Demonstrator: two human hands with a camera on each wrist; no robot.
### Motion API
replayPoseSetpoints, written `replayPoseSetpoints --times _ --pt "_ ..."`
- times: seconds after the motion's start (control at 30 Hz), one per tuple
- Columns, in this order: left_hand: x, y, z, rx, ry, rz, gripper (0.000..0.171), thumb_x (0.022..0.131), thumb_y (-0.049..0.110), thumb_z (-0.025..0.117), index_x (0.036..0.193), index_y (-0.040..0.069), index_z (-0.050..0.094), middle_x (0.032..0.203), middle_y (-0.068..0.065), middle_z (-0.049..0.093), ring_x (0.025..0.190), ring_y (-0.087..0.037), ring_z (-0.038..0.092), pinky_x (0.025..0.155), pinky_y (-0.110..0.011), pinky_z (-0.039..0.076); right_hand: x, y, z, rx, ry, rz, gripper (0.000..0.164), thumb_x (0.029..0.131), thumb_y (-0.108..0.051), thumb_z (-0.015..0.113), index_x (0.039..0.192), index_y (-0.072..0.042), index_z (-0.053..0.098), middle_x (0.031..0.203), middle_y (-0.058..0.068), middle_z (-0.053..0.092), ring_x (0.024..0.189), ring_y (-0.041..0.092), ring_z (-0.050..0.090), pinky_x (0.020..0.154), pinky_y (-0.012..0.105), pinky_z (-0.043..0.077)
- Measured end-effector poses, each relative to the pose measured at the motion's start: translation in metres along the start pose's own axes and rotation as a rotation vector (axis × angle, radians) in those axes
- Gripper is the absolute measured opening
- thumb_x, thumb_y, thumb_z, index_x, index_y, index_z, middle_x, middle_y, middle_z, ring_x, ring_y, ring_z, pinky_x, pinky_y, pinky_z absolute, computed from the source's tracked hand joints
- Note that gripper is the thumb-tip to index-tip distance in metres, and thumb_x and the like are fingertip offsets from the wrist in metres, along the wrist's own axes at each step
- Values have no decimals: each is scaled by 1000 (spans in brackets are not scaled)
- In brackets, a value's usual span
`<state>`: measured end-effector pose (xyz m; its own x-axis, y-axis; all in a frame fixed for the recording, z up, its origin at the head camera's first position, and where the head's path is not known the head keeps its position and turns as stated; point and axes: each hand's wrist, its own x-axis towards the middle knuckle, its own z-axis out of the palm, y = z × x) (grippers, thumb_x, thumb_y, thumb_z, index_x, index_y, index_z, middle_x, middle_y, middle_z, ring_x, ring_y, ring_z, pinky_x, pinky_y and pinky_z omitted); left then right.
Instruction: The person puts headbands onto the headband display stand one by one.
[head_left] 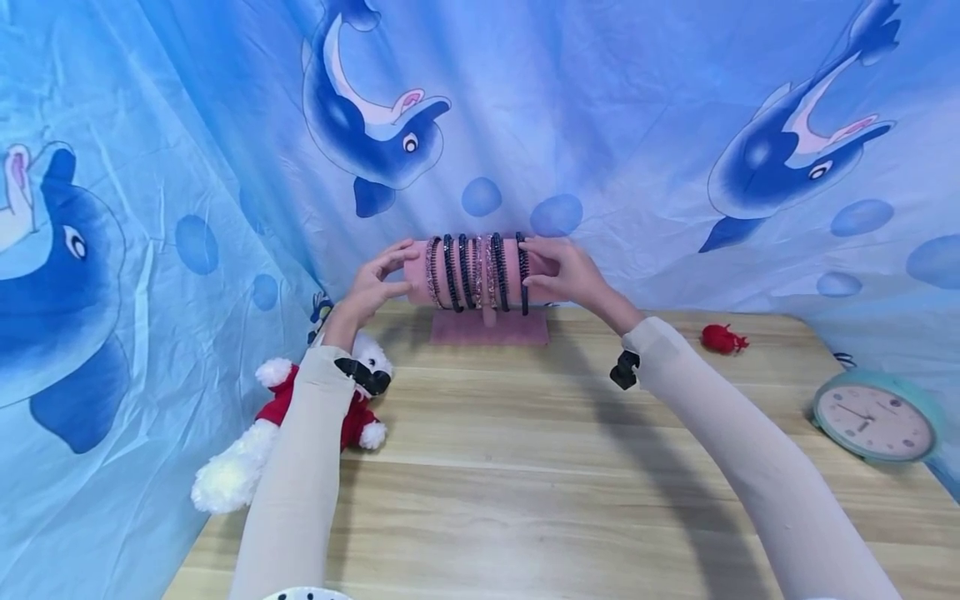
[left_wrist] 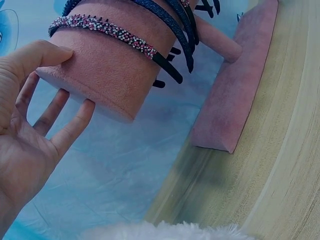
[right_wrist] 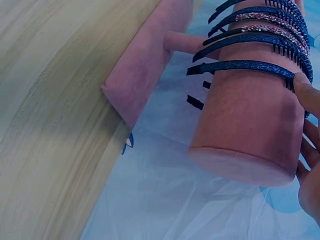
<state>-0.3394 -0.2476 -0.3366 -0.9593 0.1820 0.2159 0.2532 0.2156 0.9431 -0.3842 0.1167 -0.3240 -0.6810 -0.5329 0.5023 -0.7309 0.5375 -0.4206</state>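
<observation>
A pink headband stand (head_left: 489, 327) has a padded roll on a post and flat base, with several headbands around the roll. My left hand (head_left: 369, 287) holds the roll's left end; in the left wrist view its thumb (left_wrist: 57, 56) lies on the padding and fingertips reach the end's edge. A pink-and-silver glittery headband (left_wrist: 102, 29) sits nearest that hand. My right hand (head_left: 566, 271) pinches the rightmost headband, dark blue and glittery (right_wrist: 240, 65), near the roll's right end. Other fingers of the right hand are partly hidden behind the roll.
A white plush toy in red clothes (head_left: 285, 400) lies on the left under the left forearm. On the wooden table (head_left: 487, 500) are a small red object (head_left: 723, 338) and a teal clock (head_left: 876, 417) at right. A blue dolphin-print curtain (head_left: 600, 100) hangs behind the stand.
</observation>
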Motion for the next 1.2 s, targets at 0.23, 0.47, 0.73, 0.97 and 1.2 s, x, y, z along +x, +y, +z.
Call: replayPoseSetpoints --times 0.23,0.47,0.73,0.97,1.2 --pt "-1 0 0 10 3 1 57 88 -4 71 142 3 57 165 5 35 148 -25 39 102 -20 48 -5 -4 5 -33 21 16 62 83 -18 84 141 -10 61 148 14 57 144 36 47 123 53 32" --pt "-1 2 1 -2 3 8 57 88 -6 70 143 1 56 166 3 34 148 -26 39 109 -28 47 -7 -6 9 -51 40 14 62 86 -21 83 142 -11 60 149 13 57 144 34 47 124 54 31" --pt "-1 2 1 -3 -5 12 57 89 -6 69 144 0 54 167 2 33 148 -25 38 113 -31 45 -3 -8 12 -71 57 -36 62 83 -18 85 139 -7 61 146 16 59 141 36 49 124 55 29" --pt "-2 0 2 -8 -4 3 58 88 -7 69 143 0 54 167 2 32 148 -26 39 104 -20 48 -2 -8 16 -85 46 -53 63 82 -17 85 140 -9 61 147 15 58 142 35 49 123 51 27" --pt "-1 2 3 -2 1 4 57 88 -7 68 143 1 55 166 3 33 147 -25 39 100 -18 49 -3 -11 14 -114 49 -54 62 82 -17 84 140 -9 61 147 14 58 142 36 49 122 51 28"
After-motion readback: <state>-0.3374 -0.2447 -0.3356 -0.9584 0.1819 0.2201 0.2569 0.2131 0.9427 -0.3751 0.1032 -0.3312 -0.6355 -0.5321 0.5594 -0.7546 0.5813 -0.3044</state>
